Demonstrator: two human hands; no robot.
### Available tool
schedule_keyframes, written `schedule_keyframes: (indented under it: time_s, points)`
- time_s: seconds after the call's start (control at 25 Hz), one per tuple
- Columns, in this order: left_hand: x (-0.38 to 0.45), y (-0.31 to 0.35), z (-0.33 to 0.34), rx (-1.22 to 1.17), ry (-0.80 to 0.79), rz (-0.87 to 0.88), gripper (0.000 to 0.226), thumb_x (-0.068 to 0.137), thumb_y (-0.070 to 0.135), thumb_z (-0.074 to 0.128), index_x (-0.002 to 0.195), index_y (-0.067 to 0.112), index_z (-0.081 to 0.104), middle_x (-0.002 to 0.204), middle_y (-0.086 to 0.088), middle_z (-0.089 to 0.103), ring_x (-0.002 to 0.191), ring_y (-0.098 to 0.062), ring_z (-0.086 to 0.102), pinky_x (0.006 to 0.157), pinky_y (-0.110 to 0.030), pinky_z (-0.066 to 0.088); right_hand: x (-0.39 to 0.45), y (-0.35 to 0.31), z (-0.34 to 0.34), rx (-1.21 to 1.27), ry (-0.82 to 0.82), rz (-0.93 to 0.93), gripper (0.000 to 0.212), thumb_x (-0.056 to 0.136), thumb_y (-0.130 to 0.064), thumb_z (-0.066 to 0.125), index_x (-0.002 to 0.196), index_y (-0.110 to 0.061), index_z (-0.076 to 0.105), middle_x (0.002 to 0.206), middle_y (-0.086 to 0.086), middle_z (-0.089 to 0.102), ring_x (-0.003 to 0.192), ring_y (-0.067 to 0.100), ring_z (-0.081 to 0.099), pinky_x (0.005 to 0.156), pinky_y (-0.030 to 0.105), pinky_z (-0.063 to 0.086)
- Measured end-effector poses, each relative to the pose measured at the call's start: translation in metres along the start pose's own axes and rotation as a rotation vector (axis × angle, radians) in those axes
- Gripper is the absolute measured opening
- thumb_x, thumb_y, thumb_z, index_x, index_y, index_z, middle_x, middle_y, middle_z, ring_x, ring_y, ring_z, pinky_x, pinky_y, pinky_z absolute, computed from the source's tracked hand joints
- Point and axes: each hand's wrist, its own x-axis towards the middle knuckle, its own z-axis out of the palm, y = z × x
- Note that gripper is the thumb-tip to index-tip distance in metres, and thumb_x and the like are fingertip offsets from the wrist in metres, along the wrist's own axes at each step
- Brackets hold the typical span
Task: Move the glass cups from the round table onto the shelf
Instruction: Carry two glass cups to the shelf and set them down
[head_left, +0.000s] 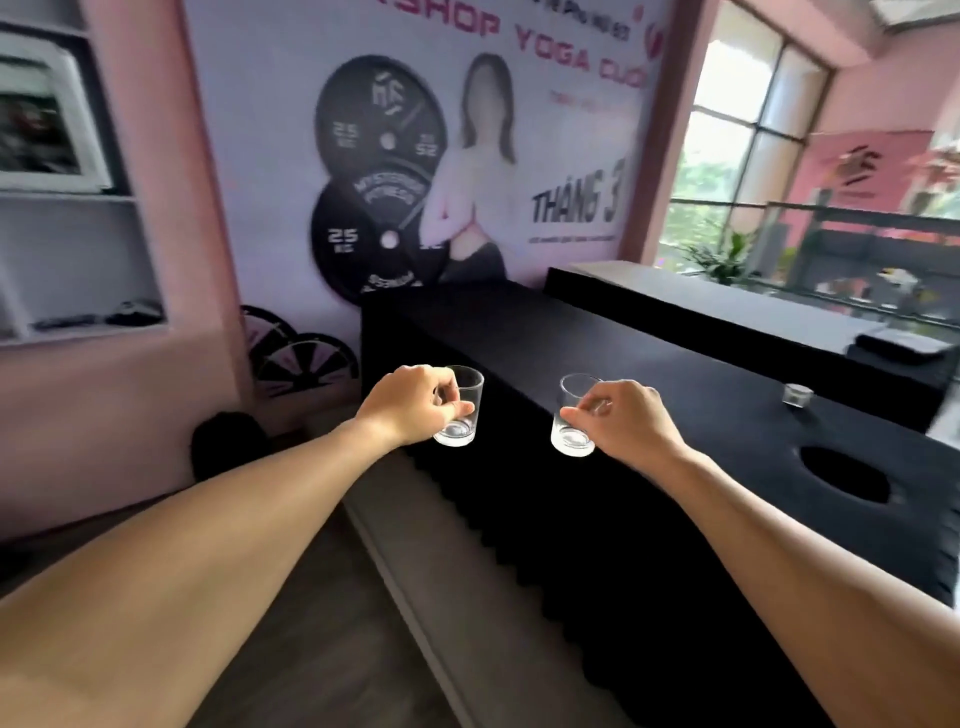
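I hold one clear glass cup in each hand, both upright and carried in the air. My left hand (413, 405) grips the left glass cup (460, 410) from its left side. My right hand (621, 415) grips the right glass cup (574, 418) from its right side. Both cups look empty. A white wall shelf (78, 197) with several compartments is at the far left, well above and left of my hands. The round table is out of view.
A long black massage bed (649, 415) with a face hole (844, 473) stretches ahead on the right, with a small clear object (797, 395) on it. A dark round stool (228, 441) stands low on the left by the pink wall. A poster covers the wall ahead.
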Motion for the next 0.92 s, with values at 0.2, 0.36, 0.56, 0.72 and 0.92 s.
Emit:
schedule_keyframes:
  time_s: [0.2,0.36,0.56,0.72,0.92]
  points:
    - [0.036,-0.109,-0.026,0.061,0.073,-0.168,0.032,0.066,0.07,0.061,0.072,0.038,0.06,0.074,0.017,0.065,0.072,0.002,0.062,0.059,-0.023,0.041,0.092,-0.048,0.1,0.061,-0.144,-0.139,0.02,0.074,-0.046,0.077,0.063,-0.032,0.069,0.065,-0.012,0.063,0.067,0.003,0.06,0.055,0.018,0.041]
    - [0.07,-0.213,-0.064,0.101,0.141,-0.26,0.029,0.066,0.067,0.064,0.065,0.038,0.058,0.072,0.017,0.063,0.071,-0.004,0.063,0.064,-0.029,0.048,0.167,-0.105,0.191,0.096,-0.24,-0.257,0.021,0.075,-0.046,0.076,0.062,-0.032,0.067,0.062,-0.01,0.061,0.063,0.007,0.06,0.056,0.022,0.045]
    - [0.112,-0.307,-0.131,0.189,0.21,-0.298,0.029,0.075,0.051,0.076,0.061,0.038,0.054,0.068,0.018,0.057,0.065,-0.001,0.053,0.055,-0.021,0.033,0.251,-0.186,0.279,0.12,-0.279,-0.35,0.023,0.075,-0.045,0.076,0.061,-0.033,0.064,0.065,-0.012,0.059,0.065,0.006,0.058,0.056,0.021,0.042]
    - [0.133,-0.375,-0.175,0.247,0.267,-0.364,0.023,0.077,0.047,0.077,0.073,0.029,0.064,0.074,0.01,0.062,0.069,-0.011,0.057,0.055,-0.023,0.033,0.31,-0.249,0.351,0.153,-0.333,-0.427,0.019,0.077,-0.045,0.076,0.065,-0.033,0.067,0.072,-0.013,0.063,0.072,0.005,0.06,0.06,0.023,0.048]
    - [0.154,-0.462,-0.217,0.333,0.321,-0.485,0.024,0.076,0.051,0.076,0.074,0.03,0.064,0.076,0.005,0.066,0.074,-0.017,0.061,0.063,-0.029,0.043,0.38,-0.317,0.446,0.198,-0.394,-0.502,0.023,0.078,-0.043,0.075,0.063,-0.034,0.061,0.069,-0.015,0.061,0.073,0.012,0.06,0.064,0.026,0.044]
